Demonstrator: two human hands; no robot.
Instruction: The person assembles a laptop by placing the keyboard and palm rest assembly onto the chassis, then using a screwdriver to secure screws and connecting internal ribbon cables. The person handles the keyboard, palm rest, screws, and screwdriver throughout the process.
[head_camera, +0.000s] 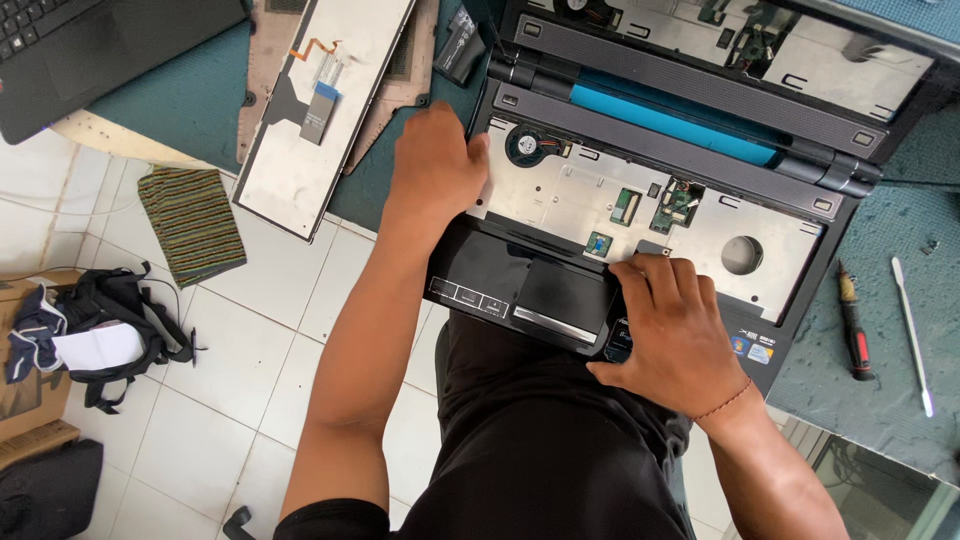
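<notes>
An open black laptop (560, 290) with its keyboard taken out lies at the table's near edge, its silver metal tray (580, 195) and small circuit parts bared. My left hand (435, 165) grips the laptop's left edge beside the round fan (525, 145). Over the right part of the palm rest lies my right hand (675, 330), fingers spread and pressing down next to the touchpad (560, 295). The removed keyboard (320, 100) lies face down to the left, its ribbon cable showing.
A screwdriver with a red and black handle (855, 330) and a white pry tool (910, 330) lie on the teal mat (890, 240) at right. Another black laptop (90, 50) sits at far left. Below, on the tiled floor, are a striped cloth (190, 225) and a black bag (110, 320).
</notes>
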